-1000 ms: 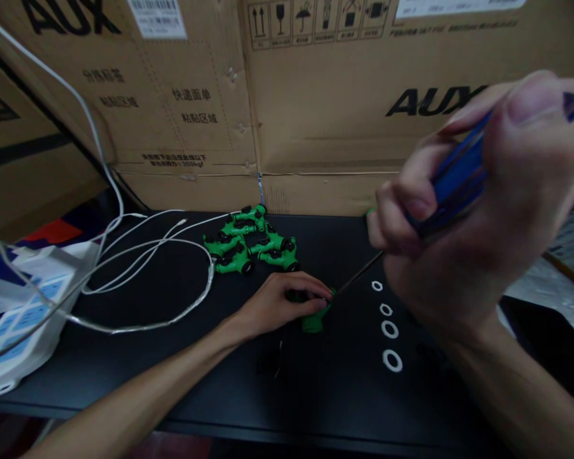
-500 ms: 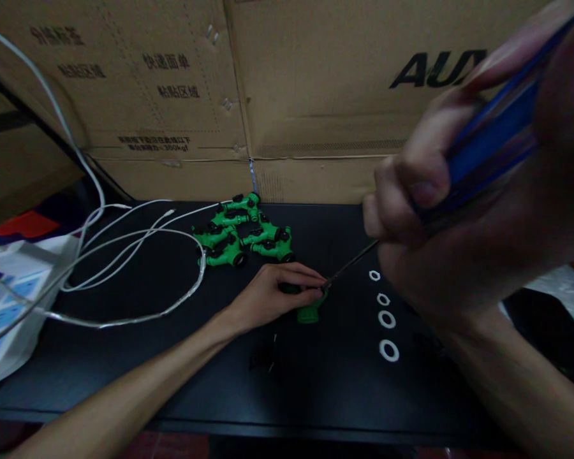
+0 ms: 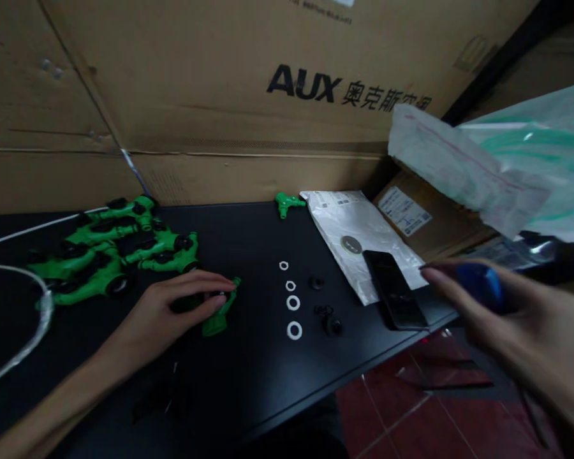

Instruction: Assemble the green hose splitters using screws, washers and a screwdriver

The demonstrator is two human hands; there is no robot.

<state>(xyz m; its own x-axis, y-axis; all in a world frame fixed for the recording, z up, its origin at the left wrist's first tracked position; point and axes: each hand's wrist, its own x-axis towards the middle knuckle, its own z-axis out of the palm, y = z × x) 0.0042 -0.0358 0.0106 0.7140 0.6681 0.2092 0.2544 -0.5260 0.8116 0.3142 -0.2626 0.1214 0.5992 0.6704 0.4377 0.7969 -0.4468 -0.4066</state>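
Observation:
My left hand (image 3: 184,303) pinches a green plastic hose fitting (image 3: 215,324) against the black table, with thumb and fingers over its top; a small dark part under the fingertips is mostly hidden. At the right, beyond the table edge, my right hand (image 3: 540,331) is closed around a screwdriver (image 3: 481,285). Its blue handle shows at the thumb, and the dark thin shaft hangs downward, smeared by motion. Several white ring washers (image 3: 294,330) lie in a column right of the fitting. Black rubber-like parts (image 3: 332,325) sit beside them.
Several green valve fittings (image 3: 93,280) are piled at the left near a white cable (image 3: 48,319). A small green connector (image 3: 287,204) lies by the cardboard wall (image 3: 229,115). A phone (image 3: 395,290) overlaps a white mailing bag (image 3: 344,223); a plastic bag (image 3: 530,166) overhangs at right.
My right hand has lifted the screwdriver away from the fitting and swung it rightward past the table edge. The view has turned right. My left hand still keeps hold of the fitting.

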